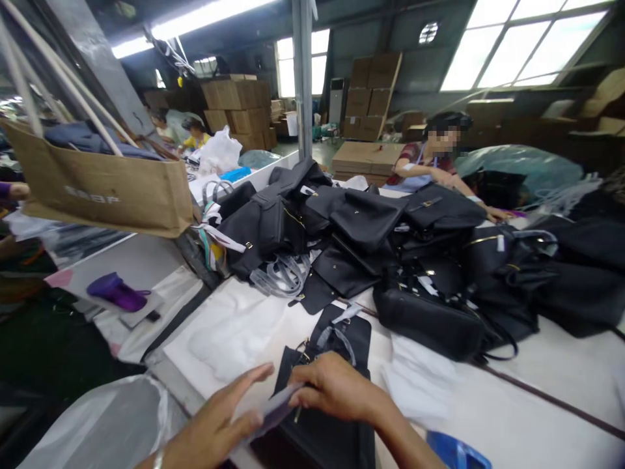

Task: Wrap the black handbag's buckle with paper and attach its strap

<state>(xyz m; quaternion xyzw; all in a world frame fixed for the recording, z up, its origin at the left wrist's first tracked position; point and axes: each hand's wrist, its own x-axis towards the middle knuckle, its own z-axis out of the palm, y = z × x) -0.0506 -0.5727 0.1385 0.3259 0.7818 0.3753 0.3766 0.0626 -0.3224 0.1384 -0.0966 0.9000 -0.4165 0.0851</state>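
A flat black bag (326,384) lies on the white table (537,404) right in front of me. My right hand (336,387) rests on its top edge, fingers curled in a pinch on a thin pale sheet (273,409) at the bag's left side. Under that same sheet lies my left hand (219,423), fingers stretched out and flat. A clear-wrapped handle (336,335) lies on the bag just beyond my right hand.
A big heap of black handbags (415,260) fills the table's middle. A person (430,163) works across the table. A tan jute bag (102,189) hangs at the left, a purple object (117,292) lies below it, and cardboard boxes (371,98) stand behind.
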